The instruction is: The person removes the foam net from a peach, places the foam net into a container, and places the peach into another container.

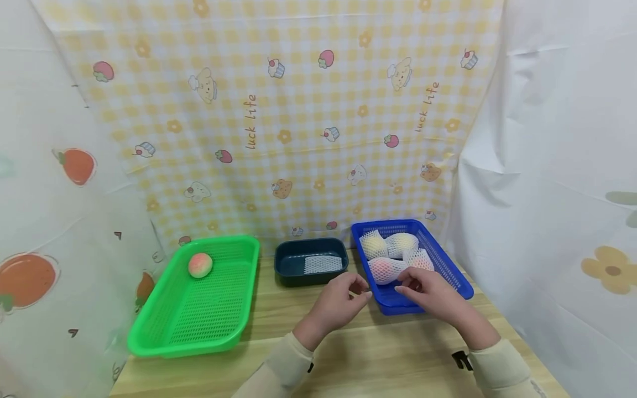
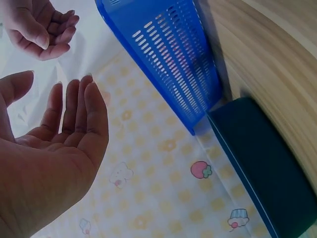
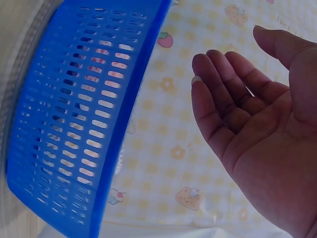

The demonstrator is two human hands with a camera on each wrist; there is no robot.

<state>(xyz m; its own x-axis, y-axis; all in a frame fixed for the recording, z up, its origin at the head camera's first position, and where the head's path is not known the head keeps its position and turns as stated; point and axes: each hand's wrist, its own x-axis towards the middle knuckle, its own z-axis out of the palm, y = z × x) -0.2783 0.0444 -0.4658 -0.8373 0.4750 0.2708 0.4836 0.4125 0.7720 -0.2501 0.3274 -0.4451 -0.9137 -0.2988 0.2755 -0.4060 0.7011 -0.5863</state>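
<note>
My left hand (image 1: 338, 301) hovers between the dark box and the blue basket, its fingers loosely bent with nothing between them. Above the front of the blue basket (image 1: 450, 272), my right hand (image 1: 432, 294) is likewise relaxed and holds nothing. The left wrist view shows the left hand's palm (image 2: 54, 158) facing up, fingers apart from the thumb. Several round fruits in white foam nets lie in that basket: pinkish ones (image 1: 384, 271) at the front and right, yellowish ones (image 1: 402, 244) behind. The right hand partly covers the front right fruit.
A dark rectangular box (image 1: 288, 275) at the back middle contains a flat white foam net (image 1: 322, 264). On the left, a green basket (image 1: 239, 326) holds one bare peach (image 1: 200, 265). A patterned cloth (image 1: 298, 110) hangs behind the wooden table (image 1: 358, 359).
</note>
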